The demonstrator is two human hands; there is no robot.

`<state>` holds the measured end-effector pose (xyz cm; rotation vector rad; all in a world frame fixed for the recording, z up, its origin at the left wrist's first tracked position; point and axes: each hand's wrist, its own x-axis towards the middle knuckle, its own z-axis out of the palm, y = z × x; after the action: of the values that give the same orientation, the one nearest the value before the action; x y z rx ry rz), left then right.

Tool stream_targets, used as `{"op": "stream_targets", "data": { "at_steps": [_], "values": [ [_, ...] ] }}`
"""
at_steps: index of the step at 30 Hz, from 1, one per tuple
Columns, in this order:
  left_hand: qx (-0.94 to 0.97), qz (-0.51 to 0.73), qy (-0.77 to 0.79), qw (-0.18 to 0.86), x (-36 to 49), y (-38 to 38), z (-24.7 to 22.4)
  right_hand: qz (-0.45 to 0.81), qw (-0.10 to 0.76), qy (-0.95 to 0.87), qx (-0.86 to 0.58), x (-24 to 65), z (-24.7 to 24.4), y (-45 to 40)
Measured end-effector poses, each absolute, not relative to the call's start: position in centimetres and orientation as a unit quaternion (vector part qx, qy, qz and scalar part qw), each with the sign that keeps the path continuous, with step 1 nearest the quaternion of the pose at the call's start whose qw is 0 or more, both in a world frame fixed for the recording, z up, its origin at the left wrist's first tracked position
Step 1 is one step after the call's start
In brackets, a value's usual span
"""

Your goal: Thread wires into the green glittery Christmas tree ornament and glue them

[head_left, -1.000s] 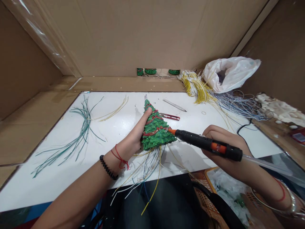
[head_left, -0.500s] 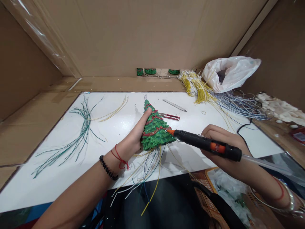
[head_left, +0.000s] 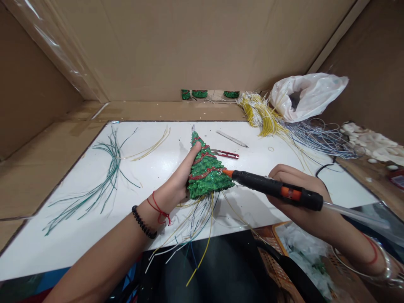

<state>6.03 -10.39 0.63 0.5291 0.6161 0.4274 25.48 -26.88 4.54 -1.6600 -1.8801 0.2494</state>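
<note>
My left hand (head_left: 181,176) grips a small green model Christmas tree (head_left: 206,174) by its left side, thumb across the front. Red garlands wind round the tree, and its pale tip points away from me. White, yellow and blue wires (head_left: 202,219) trail from its base over the table's front edge. In my right hand (head_left: 296,181) is a black and orange glue gun (head_left: 277,187) with a clear glue stick in its rear. Its orange nozzle meets or nearly meets the lower red garland on the tree's right side. The right fingers are partly hidden behind the gun.
Thread snips (head_left: 232,155) and a pen-like tool (head_left: 232,138) lie beyond the tree on the white tabletop (head_left: 158,168). Green wires (head_left: 110,176) lie at left. Yellow wire bundles (head_left: 265,120), blue wires (head_left: 318,136) and a white plastic bag (head_left: 328,94) are at back right. Cardboard walls (head_left: 173,50) enclose the table.
The glue gun and right hand have shifted very slightly right, with the nozzle still at the lower garland. The left hand and tree look nearly unchanged.
</note>
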Motion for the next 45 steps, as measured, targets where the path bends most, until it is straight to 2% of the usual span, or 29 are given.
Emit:
{"op": "stream_targets", "data": {
  "at_steps": [21, 30, 36, 40, 45],
  "values": [
    [0.272, 0.195, 0.252, 0.908, 5.9, -10.6, 0.8, 0.151, 0.341, -0.675, -0.636, 25.3, 4.8, -25.2],
    [0.27, 0.203, 0.277, 0.899, 5.8, -10.5, 0.6, 0.184, 0.326, -0.668, -0.643, 25.6, 5.4, -25.9],
    [0.242, 0.215, 0.268, 0.908, 5.8, -10.5, 0.8, 0.156, 0.318, -0.639, -0.682, 27.5, 4.3, -26.9],
    [0.235, 0.214, 0.284, 0.905, 5.8, -10.6, 1.1, 0.112, 0.362, -0.534, -0.756, 30.1, 3.2, -26.4],
    [0.237, 0.225, 0.293, 0.898, 5.8, -10.7, 1.3, 0.151, 0.404, -0.4, -0.808, 34.1, 1.8, -25.4]
  ]
}}
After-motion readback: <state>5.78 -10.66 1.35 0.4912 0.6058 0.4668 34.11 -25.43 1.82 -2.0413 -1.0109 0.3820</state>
